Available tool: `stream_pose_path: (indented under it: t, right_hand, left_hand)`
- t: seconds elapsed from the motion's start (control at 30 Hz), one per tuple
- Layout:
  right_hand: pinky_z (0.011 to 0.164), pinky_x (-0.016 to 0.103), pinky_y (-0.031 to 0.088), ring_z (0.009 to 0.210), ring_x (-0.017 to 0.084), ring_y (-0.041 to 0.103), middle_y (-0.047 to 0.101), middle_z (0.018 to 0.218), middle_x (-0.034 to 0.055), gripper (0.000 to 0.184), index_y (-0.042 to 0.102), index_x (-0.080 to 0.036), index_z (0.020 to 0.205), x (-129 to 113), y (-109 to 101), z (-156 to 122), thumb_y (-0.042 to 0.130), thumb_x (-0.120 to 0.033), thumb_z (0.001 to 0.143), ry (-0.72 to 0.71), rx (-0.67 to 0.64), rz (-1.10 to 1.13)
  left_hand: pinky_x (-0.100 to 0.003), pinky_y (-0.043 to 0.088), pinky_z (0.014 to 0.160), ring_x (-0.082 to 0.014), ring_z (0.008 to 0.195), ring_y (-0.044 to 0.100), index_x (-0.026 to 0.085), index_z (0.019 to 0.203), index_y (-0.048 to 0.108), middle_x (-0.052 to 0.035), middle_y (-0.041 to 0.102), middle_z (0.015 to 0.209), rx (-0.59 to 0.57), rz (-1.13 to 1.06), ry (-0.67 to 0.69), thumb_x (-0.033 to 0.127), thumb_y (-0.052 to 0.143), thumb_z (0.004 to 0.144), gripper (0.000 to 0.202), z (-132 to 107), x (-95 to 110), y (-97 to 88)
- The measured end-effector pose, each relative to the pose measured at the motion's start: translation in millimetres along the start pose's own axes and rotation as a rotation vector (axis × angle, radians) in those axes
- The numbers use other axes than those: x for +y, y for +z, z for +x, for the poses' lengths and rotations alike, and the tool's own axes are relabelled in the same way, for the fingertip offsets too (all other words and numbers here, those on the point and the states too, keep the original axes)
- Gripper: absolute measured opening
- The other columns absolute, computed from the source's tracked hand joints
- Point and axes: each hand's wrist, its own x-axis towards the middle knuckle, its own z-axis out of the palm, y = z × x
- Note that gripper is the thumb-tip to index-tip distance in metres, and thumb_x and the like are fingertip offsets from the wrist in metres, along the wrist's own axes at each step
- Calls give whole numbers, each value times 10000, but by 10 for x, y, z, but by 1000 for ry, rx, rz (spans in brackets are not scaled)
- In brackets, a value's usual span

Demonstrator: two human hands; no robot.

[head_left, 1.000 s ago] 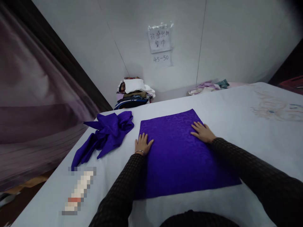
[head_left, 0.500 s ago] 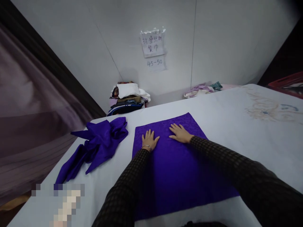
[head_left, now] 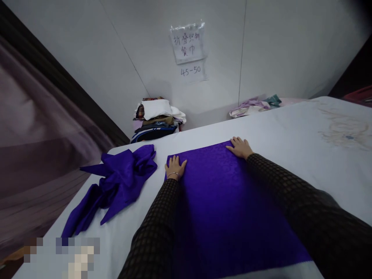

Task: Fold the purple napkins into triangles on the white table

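Observation:
A purple cloth napkin (head_left: 215, 201) with a faint woven pattern lies spread flat in front of me. My left hand (head_left: 175, 167) rests on its far left corner, fingers stretched out and a thin bracelet at the wrist. On the far right corner lies my right hand (head_left: 240, 148), palm down with its fingers apart. Neither hand grips the fabric. A crumpled heap of purple cloth (head_left: 122, 174) sits to the left, apart from the spread napkin. My sleeves hide parts of the napkin's side edges.
The white-covered table (head_left: 279, 131) has a faint embroidered pattern at right. Behind its far edge are a stack of folded clothes (head_left: 157, 120) and a small pile of fabrics (head_left: 252, 106). A handwritten sign (head_left: 188, 42) hangs on the wall. A sheer curtain (head_left: 37, 155) hangs at left.
My hands have moved apart across the napkin, the left one leftward and the right one out to the far right corner. The view has shifted slightly.

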Motion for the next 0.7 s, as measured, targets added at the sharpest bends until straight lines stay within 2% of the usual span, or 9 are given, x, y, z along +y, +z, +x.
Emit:
stream_pose_path:
  t: [0.1, 0.2, 0.3, 0.37, 0.47, 0.53, 0.63, 0.7]
  right_hand:
    - [1088, 535, 146, 1384, 285, 183, 243, 1520, 115, 732, 324, -159, 1425, 119, -4, -22, 190, -640, 890, 54, 16, -7]
    - [1085, 543, 146, 1386, 292, 177, 242, 1519, 122, 743, 323, -153, 1426, 131, -23, -38, 184, -647, 888, 93, 8, -10]
    - [1071, 564, 163, 1384, 321, 176, 249, 1508, 162, 761, 335, -112, 1417, 108, -59, -98, 161, -638, 894, 139, 14, -1]
    - [1069, 576, 161, 1387, 334, 163, 238, 1505, 188, 763, 344, -76, 1407, 61, -83, -222, 153, -617, 903, 114, 55, 1]
    - [1089, 568, 129, 1398, 321, 140, 239, 1506, 189, 742, 361, -77, 1401, -107, -103, -604, 172, -601, 910, -77, 99, -10]
    - [1097, 562, 127, 1400, 316, 147, 261, 1503, 169, 736, 375, -119, 1404, -274, -95, -984, 198, -625, 899, -232, 70, 9]
    - [1109, 532, 148, 1399, 294, 175, 287, 1500, 131, 710, 364, -178, 1421, -473, -50, -1616, 253, -638, 891, -455, 0, 75]
    - [1108, 517, 176, 1392, 275, 206, 298, 1497, 118, 680, 340, -200, 1433, -466, -10, -1971, 279, -616, 899, -546, -22, 103]
  left_hand:
    - [-553, 145, 1125, -263, 1419, 133, 199, 1439, 296, -51, 214, 1537, 27, -14, -72, 633, 199, 871, 721, 59, -101, -12]
    - [-559, 145, 1124, -273, 1418, 131, 204, 1435, 302, -50, 208, 1538, 17, -35, -111, 618, 220, 874, 702, 99, -162, -46]
    - [-564, 174, 1111, -286, 1411, 160, 178, 1425, 321, -88, 222, 1530, -24, -73, -148, 587, 216, 889, 683, 93, -158, -120]
    - [-553, 216, 1099, -289, 1401, 196, 152, 1421, 326, -119, 238, 1521, -38, -93, -161, 579, 192, 898, 688, 1, -116, -158]
    - [-514, 193, 1118, -264, 1409, 179, 167, 1425, 319, -104, 216, 1530, -33, -93, -45, 588, 238, 898, 679, -368, -6, -127]
    - [-525, 135, 1128, -272, 1417, 143, 171, 1423, 326, -108, 208, 1532, -38, -62, 167, 588, 289, 894, 675, -762, 76, -48]
    - [-530, 135, 1128, -266, 1417, 149, 185, 1433, 309, -107, 231, 1526, -87, -36, 434, 604, 345, 877, 698, -1414, 134, 74]
    - [-519, 136, 1132, -256, 1418, 144, 194, 1438, 302, -103, 231, 1527, -86, -26, 523, 593, 362, 879, 689, -1770, 84, 114]
